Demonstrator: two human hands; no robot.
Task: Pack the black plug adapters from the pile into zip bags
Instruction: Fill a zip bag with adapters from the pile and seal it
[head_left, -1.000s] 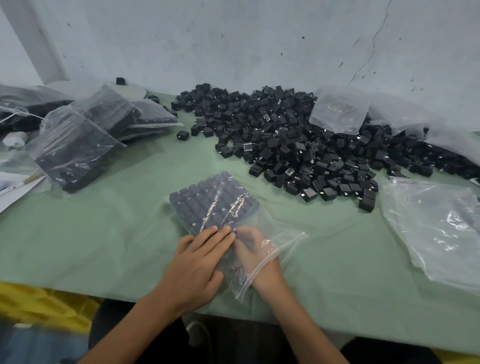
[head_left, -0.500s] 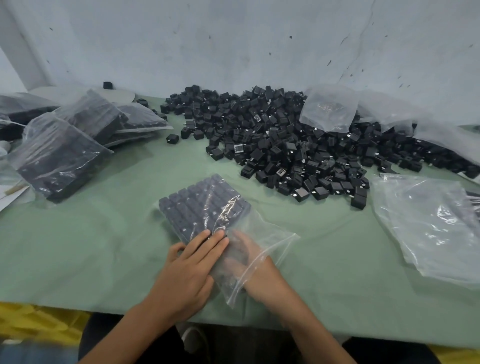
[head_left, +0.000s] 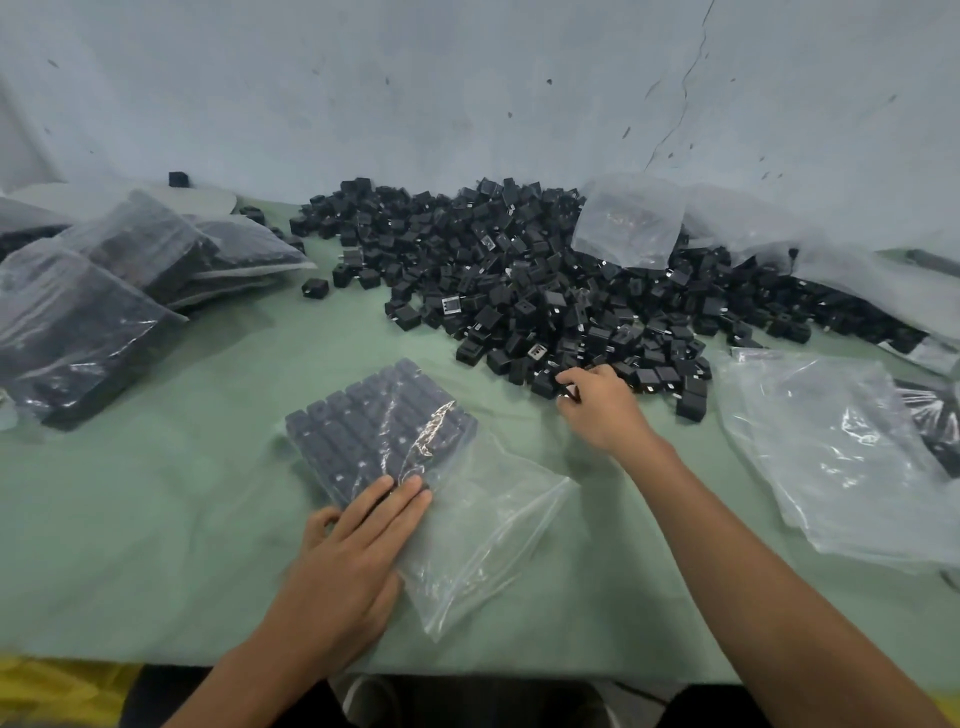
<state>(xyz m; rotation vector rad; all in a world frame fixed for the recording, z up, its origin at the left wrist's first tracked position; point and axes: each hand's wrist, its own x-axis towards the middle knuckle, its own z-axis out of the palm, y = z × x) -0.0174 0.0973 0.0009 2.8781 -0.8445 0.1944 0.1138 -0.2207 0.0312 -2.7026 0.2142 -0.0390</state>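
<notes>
The left hand (head_left: 358, 545) lies flat, fingers straight, pressing the near end of the part-filled zip bag (head_left: 395, 426) on the table (head_left: 156, 519). The right hand (head_left: 602, 410) pinches a black plug adapter (head_left: 551, 384) at the near edge of the pile (head_left: 519, 286), far right of the bag.

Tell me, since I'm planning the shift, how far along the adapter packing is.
Done: several filled bags lie stacked at the left. In hand: one partly filled zip bag lies flat, the left hand pressing on it, while the right hand reaches the near edge of the pile. Left: that large pile of loose adapters; empty bags wait on the right.
</notes>
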